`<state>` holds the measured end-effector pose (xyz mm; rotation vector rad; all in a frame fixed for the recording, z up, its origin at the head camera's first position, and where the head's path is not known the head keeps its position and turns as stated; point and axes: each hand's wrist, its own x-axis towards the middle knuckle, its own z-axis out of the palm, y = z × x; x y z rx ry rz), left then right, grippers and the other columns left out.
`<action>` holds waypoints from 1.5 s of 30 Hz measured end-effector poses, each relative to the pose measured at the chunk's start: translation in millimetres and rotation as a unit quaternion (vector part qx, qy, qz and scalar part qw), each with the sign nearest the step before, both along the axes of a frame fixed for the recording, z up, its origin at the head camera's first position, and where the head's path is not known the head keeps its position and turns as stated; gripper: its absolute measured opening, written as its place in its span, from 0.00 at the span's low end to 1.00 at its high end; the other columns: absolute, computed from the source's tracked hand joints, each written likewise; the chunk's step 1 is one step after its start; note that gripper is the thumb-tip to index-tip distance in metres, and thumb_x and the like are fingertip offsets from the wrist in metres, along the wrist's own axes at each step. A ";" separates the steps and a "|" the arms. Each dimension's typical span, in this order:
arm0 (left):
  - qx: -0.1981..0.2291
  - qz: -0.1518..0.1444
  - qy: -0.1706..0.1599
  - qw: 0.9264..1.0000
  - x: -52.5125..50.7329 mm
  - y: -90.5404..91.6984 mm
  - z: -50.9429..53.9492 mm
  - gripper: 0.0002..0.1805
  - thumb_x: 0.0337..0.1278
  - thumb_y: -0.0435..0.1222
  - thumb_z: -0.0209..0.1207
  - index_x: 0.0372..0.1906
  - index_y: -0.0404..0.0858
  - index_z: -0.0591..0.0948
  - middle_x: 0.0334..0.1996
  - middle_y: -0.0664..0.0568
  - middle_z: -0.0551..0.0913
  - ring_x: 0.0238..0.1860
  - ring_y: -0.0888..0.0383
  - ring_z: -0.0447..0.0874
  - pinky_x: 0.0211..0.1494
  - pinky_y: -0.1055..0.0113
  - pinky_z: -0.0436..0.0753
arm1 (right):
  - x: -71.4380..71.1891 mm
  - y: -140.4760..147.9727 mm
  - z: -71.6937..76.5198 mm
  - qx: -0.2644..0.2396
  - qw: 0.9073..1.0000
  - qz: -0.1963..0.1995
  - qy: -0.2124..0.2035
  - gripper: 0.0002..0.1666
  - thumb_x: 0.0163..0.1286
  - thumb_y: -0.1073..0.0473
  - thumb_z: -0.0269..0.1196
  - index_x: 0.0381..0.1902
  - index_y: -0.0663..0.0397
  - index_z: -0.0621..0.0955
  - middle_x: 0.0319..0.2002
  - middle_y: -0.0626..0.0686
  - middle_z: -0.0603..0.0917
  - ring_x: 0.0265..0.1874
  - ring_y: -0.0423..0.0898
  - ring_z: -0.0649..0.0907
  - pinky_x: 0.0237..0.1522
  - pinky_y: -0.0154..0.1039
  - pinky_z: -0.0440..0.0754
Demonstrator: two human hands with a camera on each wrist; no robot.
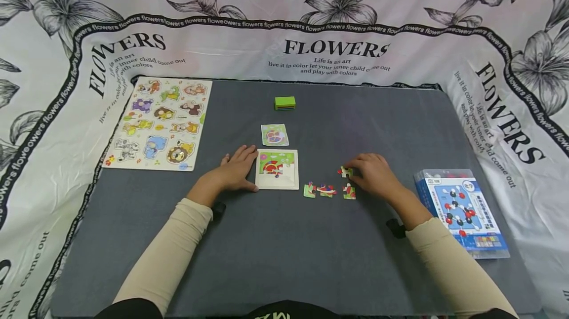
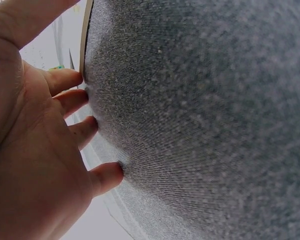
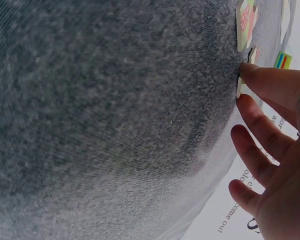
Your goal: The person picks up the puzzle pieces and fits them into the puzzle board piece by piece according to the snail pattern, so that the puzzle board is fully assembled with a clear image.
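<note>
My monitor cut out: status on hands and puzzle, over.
Left hand against puzzle board; right hand pinching a loose piece. Board partly filled, three other pieces to its right. Nothing visibly blocking held piece from board.

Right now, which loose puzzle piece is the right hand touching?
The topmost loose piece in head view, held by the right hand; the other three pieces lie in a row below it.
</note>
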<state>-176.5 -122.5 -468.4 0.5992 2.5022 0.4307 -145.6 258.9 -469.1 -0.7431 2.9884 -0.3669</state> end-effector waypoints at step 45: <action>-0.004 0.006 -0.004 1.000 1.4 -0.4 7.5 0.56 0.52 0.49 0.69 0.77 0.37 0.48 0.78 0.45 0.41 0.78 0.47 0.33 0.72 0.37 0.44 | -15.2 -138.1 -8.3 0.015 0.996 0.067 0.048 0.13 0.63 0.59 0.67 0.46 0.45 0.88 0.42 0.52 0.83 0.49 0.52 0.79 0.60 0.56 0.67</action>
